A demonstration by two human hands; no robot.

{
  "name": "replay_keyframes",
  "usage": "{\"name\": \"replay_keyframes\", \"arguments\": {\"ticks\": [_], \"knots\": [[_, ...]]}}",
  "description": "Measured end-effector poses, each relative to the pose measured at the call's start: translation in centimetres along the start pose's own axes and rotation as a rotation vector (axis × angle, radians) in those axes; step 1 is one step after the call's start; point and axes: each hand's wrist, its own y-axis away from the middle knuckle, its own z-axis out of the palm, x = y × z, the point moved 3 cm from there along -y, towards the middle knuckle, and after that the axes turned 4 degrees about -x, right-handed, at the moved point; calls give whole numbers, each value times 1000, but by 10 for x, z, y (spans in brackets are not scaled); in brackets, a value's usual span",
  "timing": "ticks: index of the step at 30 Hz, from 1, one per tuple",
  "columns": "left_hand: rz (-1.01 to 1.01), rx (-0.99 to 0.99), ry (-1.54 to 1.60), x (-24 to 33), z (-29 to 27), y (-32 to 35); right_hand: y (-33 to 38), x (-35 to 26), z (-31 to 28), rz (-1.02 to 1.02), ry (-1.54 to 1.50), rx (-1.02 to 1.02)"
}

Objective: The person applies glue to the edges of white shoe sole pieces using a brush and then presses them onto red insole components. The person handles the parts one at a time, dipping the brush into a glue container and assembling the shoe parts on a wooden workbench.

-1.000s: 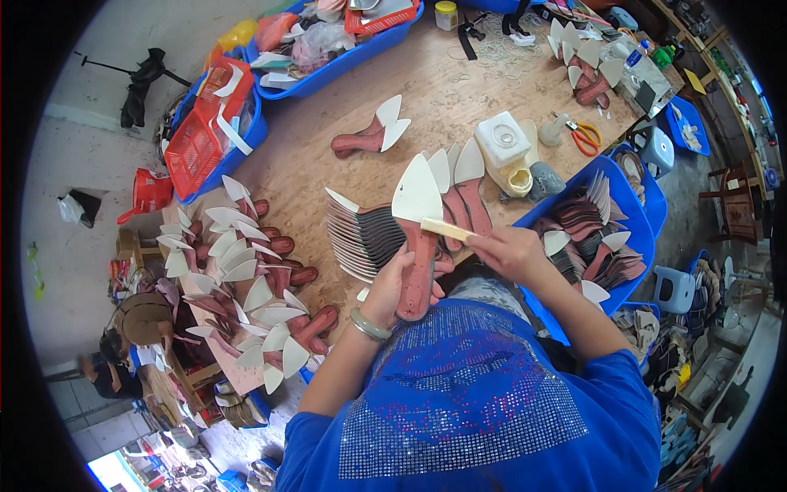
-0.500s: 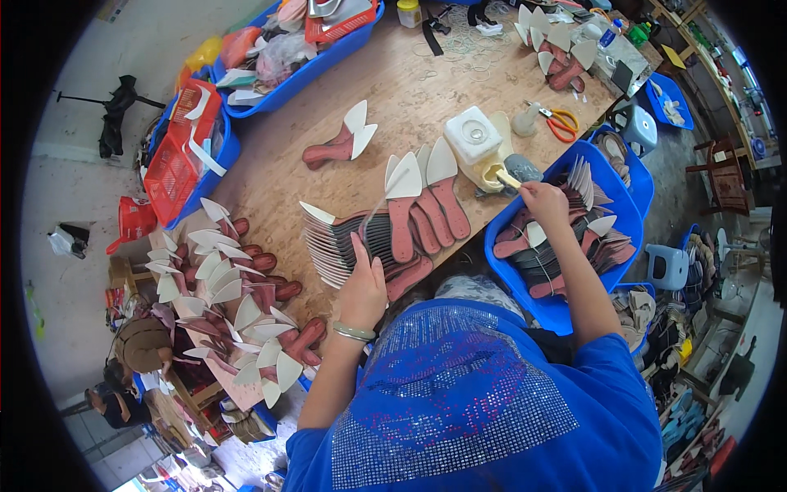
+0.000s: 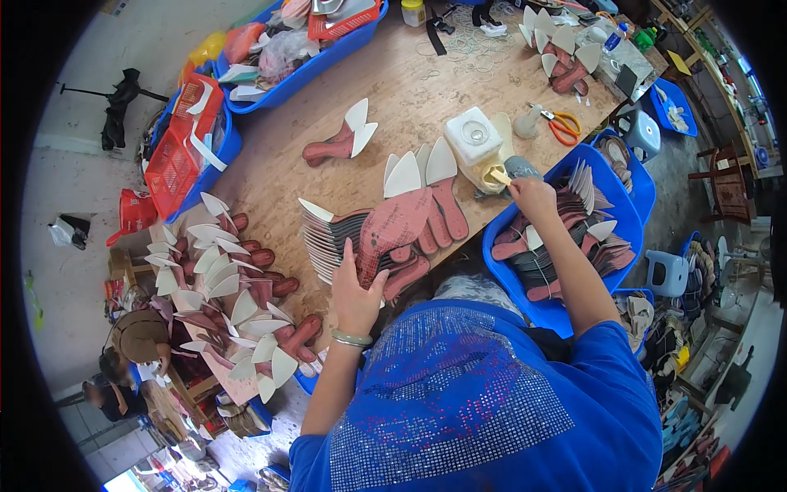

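My left hand [image 3: 355,295] pinches the narrow end of a reddish, scale-patterned shoe piece [image 3: 398,223], its broad face turned up. That piece lies over a fanned stack of dark shoe pieces with white edges [image 3: 326,242] and partly covers several reddish shoe pieces with white pointed tips [image 3: 447,209]. My right hand [image 3: 533,199] is closed round a pale-handled tool [image 3: 501,177], probably a brush. Its far end is inside the mouth of a cream-coloured pot [image 3: 481,174]; the tip is hidden. A white square container [image 3: 473,135] adjoins the pot.
A blue basin [image 3: 525,299] of bundled shoe pieces stands at the table's right edge. Orange-handled scissors [image 3: 564,128] lie beyond the pot. Many white-tipped pieces [image 3: 217,275] spread over the left side, with a pair [image 3: 340,143] mid-table. A blue tub [image 3: 283,90] occupies the far left.
The piece in my left hand has turned from edge-on to face up, showing its reddish patterned side. My right hand has shifted slightly left, toward the pot.
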Motion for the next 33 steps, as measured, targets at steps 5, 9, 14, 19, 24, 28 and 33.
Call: {"name": "replay_keyframes", "arguments": {"ticks": [5,9,14,19,24,28,33], "knots": [[91,53,-82,6,1,-10,41,3,-1,-45,-43,87],[64,47,-71,14,-5,-17,68,-7,-9,119,-411,68],[108,107,-128,4,-6,-18,84,-79,-77,235,-1177,-167],[116,128,-91,0,-12,-16,86,-138,-115,-344,-934,127],[130,129,-19,-14,-24,0,57,-126,-109,-234,-773,172],[138,176,-3,-20,-36,11,35,-116,-106,-106,-675,151],[197,270,-102,-19,-37,17,50,-172,-139,-332,-836,204]]}}
